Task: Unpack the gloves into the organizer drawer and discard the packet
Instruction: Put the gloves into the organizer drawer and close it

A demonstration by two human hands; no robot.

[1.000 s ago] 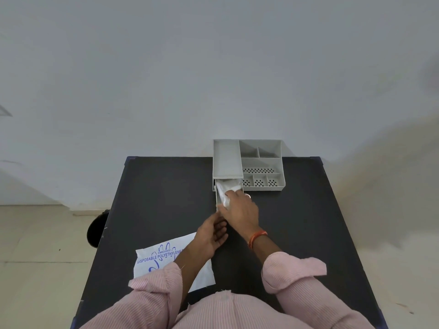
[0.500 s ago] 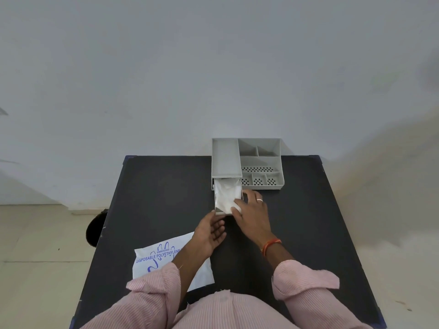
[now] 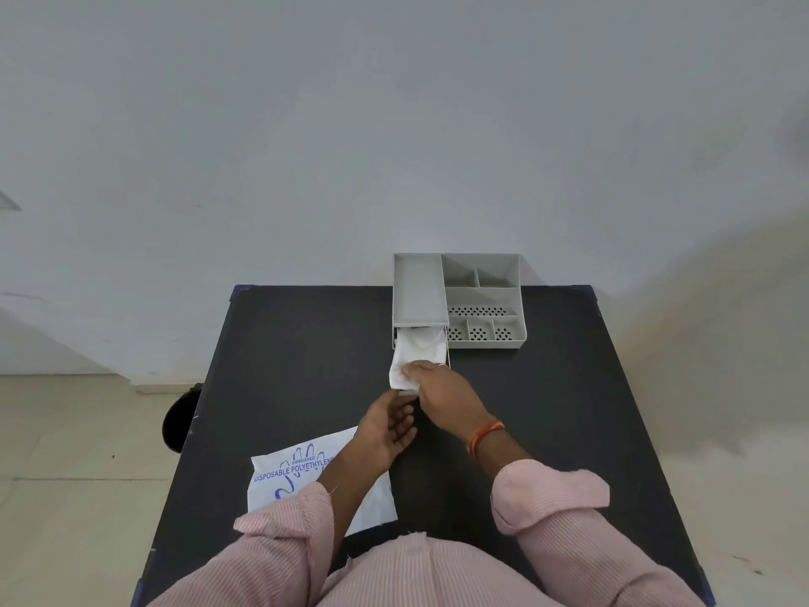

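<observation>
We see the white gloves (image 3: 413,354) bunched in the pulled-out drawer (image 3: 409,391) of the grey organizer (image 3: 481,300), our right hand (image 3: 442,389) pinching their near edge while our left hand (image 3: 387,427) hovers just beside, fingers loosely spread. The packet (image 3: 306,479), printed "DISPOSABLE POLYETHYLENE", lies flat under our left forearm near the black table (image 3: 284,365)'s left edge. Bare tabletop opens on both sides.

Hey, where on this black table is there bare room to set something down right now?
Bare: the table right of the right hand, below the organizer; also the far-left stretch between the table's left edge and the open drawer. Crowded: the centre, where both hands meet at the gloves, and near-left, where the packet lies under the left hand's forearm.
</observation>
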